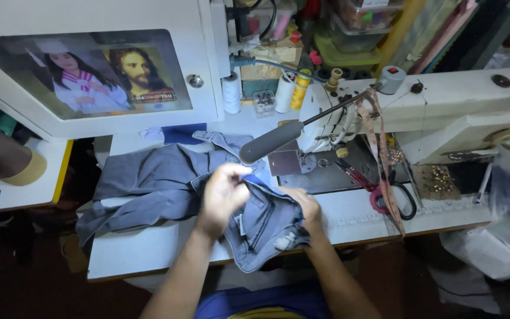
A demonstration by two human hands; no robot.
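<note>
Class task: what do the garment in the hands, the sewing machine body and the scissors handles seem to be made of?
Garment: likely grey-blue denim, matte, with stitched seams and soft folds.
Sewing machine: probably painted metal, white, smooth and slightly glossy.
Scissors: handles look like plastic, one pink, one black; the blades are hard to see.

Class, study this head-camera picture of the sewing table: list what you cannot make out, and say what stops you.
- Left hand: its fingertips curl into the grey jeans, so its grip is hidden.
- Right hand: its fingers are buried in folds of the jeans.
- Needle of the sewing machine: the lamp head covers it.
- Scissors: partly under the measuring tape.
- Floor: too dark.
</note>
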